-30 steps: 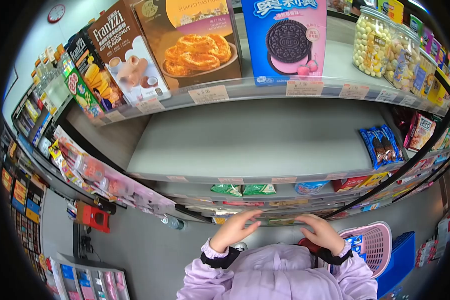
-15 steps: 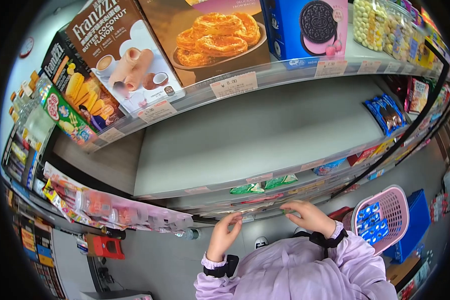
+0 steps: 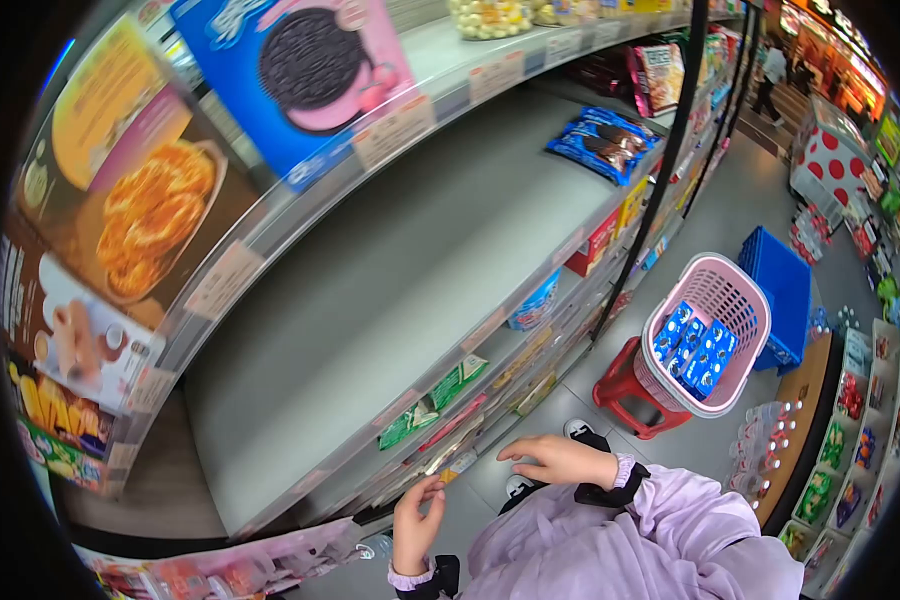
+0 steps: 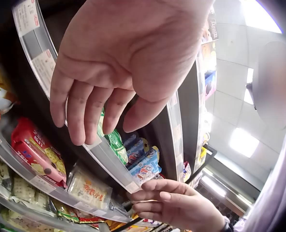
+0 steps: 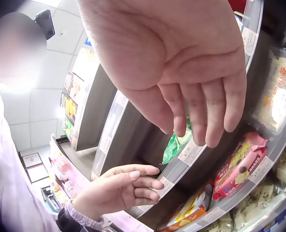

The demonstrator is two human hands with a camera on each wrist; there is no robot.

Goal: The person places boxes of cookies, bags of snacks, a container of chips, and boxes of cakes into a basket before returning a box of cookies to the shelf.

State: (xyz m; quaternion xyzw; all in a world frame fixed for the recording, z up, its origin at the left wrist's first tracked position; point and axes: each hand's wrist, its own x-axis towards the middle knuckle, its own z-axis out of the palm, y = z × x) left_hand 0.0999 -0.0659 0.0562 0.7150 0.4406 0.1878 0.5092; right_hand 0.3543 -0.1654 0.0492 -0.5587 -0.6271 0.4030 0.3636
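Both hands hang in front of the body before a grey shelf unit, and both hold nothing. The left hand has loosely bent fingers near the lower shelves; its palm fills the top of the left wrist view. To its right, the right hand stretches relaxed fingers toward it, with a gap between them. Nearest the hands are green packets on a lower shelf and a red snack pack below them. A blue packet lies at the far right end of the wide middle shelf.
A pink basket with several blue packs stands on a red stool at the right. Behind it is a blue crate. Large snack boxes, including an Oreo box, line the upper shelf. Bottles stand on the floor side.
The head view has turned to the right, so the basket, stool and crate now show nearer the middle. Both hands stay empty, held in front of the body.
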